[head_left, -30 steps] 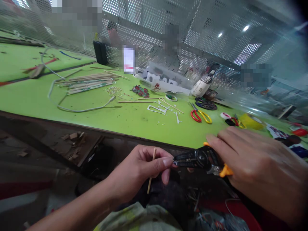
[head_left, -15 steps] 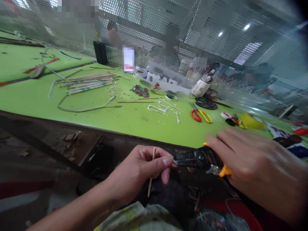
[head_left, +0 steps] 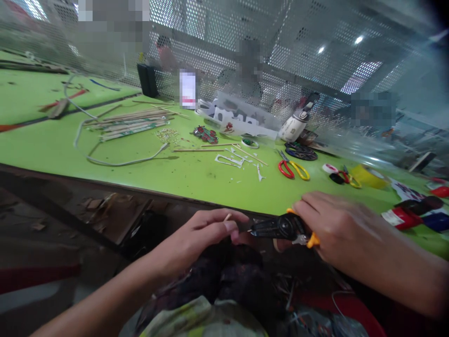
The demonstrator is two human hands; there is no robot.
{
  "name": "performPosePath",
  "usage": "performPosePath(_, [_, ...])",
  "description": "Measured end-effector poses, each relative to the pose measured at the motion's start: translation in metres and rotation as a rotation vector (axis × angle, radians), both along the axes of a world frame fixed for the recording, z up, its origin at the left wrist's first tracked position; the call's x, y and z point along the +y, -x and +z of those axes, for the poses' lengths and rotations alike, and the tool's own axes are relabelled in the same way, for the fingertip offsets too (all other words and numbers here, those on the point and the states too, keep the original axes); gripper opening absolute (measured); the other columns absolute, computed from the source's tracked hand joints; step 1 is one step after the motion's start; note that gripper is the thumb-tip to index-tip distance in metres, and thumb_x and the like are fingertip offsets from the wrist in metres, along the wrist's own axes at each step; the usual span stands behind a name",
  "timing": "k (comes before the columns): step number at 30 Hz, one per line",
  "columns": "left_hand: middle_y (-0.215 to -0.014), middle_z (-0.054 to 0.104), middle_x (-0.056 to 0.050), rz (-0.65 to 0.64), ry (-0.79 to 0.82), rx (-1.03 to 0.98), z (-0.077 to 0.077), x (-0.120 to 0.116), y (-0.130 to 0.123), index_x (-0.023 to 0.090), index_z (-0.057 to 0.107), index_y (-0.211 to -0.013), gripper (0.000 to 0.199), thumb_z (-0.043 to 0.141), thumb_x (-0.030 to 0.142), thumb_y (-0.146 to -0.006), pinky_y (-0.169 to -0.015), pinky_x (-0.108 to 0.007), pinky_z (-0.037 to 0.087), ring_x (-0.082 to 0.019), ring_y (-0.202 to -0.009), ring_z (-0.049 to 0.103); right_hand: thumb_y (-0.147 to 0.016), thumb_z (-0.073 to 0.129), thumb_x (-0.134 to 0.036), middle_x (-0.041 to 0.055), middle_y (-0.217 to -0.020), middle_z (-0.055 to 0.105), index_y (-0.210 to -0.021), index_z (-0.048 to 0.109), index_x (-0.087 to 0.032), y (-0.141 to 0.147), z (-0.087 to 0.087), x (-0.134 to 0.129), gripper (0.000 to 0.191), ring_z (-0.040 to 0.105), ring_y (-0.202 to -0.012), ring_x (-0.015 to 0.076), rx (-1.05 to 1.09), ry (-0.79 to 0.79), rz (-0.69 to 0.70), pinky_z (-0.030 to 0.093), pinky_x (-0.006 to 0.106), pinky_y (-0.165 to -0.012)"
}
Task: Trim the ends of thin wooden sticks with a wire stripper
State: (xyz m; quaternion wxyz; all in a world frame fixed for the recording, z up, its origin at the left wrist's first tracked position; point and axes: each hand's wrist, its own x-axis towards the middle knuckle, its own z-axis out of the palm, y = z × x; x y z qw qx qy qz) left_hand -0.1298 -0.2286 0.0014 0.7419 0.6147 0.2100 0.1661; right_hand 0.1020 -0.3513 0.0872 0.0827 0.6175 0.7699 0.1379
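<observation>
A thin, pale wooden stick [head_left: 228, 217] is pinched in the left hand [head_left: 203, 232], with only a short end seen. Black pliers with orange handles [head_left: 277, 227] are gripped by the right hand [head_left: 336, 229]. A left fingertip could be nipped, because the pliers' tip is held just beside it. The stick could be dropped if the pinch were loosened. The right hand is held back-up, the left thumb-up, both in front of the flat green surface [head_left: 175, 182].

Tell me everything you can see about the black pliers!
The pliers have a dark, metal-looking head with a round pivot, and orange handles mostly hidden by the right hand's grip. They're nearly level, tip toward the left hand, in front of the green table. A tiny pale bit shows at the tip, too small to name.
</observation>
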Motion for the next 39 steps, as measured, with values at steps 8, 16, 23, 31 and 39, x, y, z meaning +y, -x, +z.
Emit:
performPosePath(8, [-0.08,0.057,-0.001,-0.096,-0.273,0.072,-0.012,0.001,0.003,0.014,0.069,-0.103,0.036,0.044,0.039,-0.099,-0.073,-0.024,0.038,-0.014,-0.077,0.05,-0.07,0.053,-0.001,0.0013,-0.073,0.054,-0.079,0.052,-0.023,-0.006,-0.005,0.002,0.024,0.053,-0.063,0.0207,-0.017,0.001,-0.037,0.034,0.033,-0.059])
performPosePath(16, [-0.065,0.054,0.001,-0.185,-0.147,0.071,-0.025,-0.011,-0.001,0.012,0.065,-0.101,0.041,0.043,0.046,-0.098,-0.055,-0.02,0.031,-0.009,-0.058,0.042,-0.066,0.048,0.0,0.0026,-0.069,0.056,-0.075,0.053,-0.023,0.001,-0.006,-0.001,0.025,0.055,-0.06,0.0223,0.064,0.016,0.024,0.036,0.033,-0.056])
performPosePath(23, [-0.062,0.06,0.001,-0.142,-0.048,0.055,-0.028,-0.018,0.003,0.013,0.064,-0.107,0.036,0.052,0.045,-0.095,-0.049,-0.019,0.026,-0.007,-0.05,0.036,-0.066,0.045,0.001,0.0044,-0.072,0.06,-0.079,0.059,-0.021,0.01,-0.005,-0.01,0.029,0.059,-0.062,0.0233,0.123,0.068,-0.023,0.037,0.033,-0.058])
performPosePath(31, [-0.061,0.059,0.0,-0.077,-0.024,0.009,-0.027,-0.034,0.017,0.012,0.071,-0.099,0.034,0.06,0.043,-0.091,-0.051,-0.02,0.025,-0.007,-0.053,0.038,-0.069,0.041,0.001,0.0042,-0.072,0.059,-0.08,0.059,-0.021,0.021,-0.01,-0.026,0.03,0.056,-0.062,0.0218,0.119,0.062,-0.035,0.036,0.033,-0.06])
performPosePath(39, [-0.063,0.055,-0.001,-0.048,-0.124,0.022,0.003,-0.05,0.032,0.013,0.075,-0.099,0.038,0.061,0.047,-0.089,-0.055,-0.021,0.03,-0.01,-0.061,0.046,-0.062,0.042,0.002,0.0034,-0.071,0.059,-0.081,0.06,-0.02,0.036,0.003,-0.06,0.034,0.056,-0.059,0.019,0.111,-0.093,0.033,0.037,0.03,-0.056])
